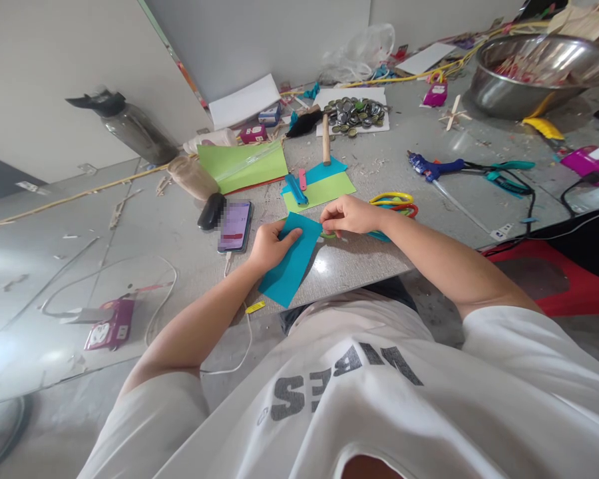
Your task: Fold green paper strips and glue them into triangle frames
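A blue rectangular sheet of paper point(292, 269) is held tilted over the front edge of the table. My left hand point(274, 245) grips its left side, the thumb lying on top and the fingers behind. At the upper right corner of the paper, my right hand point(348, 216) is closed in a pinch. Beneath that hand lies a small green piece point(328, 235), partly hidden. Scissors with coloured loop handles point(392, 198) rest beside my right wrist, partly covered by it. Beyond my hands are a light green sheet point(332, 191) and a blue craft knife point(296, 190).
A phone point(235, 227) with a cable lies left of my hands. Farther back are a wooden stick point(326, 140), bottle caps point(354, 114) and green sheets point(242, 166). A glue gun point(434, 166) and metal bowl point(509, 93) stand right; a dark bottle point(140, 133) stands left.
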Action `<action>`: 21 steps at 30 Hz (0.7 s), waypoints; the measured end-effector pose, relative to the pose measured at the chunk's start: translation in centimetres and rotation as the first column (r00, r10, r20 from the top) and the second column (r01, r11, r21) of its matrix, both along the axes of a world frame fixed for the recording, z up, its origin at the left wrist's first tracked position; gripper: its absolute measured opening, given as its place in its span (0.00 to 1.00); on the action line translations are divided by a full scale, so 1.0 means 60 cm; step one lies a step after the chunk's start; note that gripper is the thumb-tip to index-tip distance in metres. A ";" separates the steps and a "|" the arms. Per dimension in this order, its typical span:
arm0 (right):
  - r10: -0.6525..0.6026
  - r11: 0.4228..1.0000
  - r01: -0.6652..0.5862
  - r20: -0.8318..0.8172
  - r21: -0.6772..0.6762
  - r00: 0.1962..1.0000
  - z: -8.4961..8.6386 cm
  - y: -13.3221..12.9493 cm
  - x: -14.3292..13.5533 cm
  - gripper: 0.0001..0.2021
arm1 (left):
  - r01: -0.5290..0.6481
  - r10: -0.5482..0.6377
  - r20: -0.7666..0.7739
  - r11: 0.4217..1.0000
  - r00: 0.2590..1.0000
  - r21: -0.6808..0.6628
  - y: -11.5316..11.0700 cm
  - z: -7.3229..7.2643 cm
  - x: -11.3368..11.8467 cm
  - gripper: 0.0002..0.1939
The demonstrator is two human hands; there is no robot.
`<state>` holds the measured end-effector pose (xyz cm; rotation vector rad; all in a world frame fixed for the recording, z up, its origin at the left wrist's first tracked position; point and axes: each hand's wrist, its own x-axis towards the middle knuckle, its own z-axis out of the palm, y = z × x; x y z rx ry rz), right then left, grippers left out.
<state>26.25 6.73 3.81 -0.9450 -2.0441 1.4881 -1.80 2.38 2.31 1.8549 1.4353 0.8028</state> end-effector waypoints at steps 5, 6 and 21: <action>0.029 0.999 -0.029 0.010 0.035 1.000 0.003 0.001 0.006 0.08 | 0.012 -0.012 -0.002 1.000 1.000 0.002 0.001 0.000 -0.001 0.21; 0.023 0.999 -0.023 0.014 0.038 1.000 0.003 0.001 0.006 0.07 | 0.016 -0.016 -0.005 1.000 1.000 0.002 0.001 0.000 -0.001 0.21; 0.014 1.000 -0.015 0.035 0.024 0.999 0.003 -0.004 0.000 0.08 | 0.029 -0.029 0.016 1.000 0.999 0.000 0.000 -0.004 0.000 0.23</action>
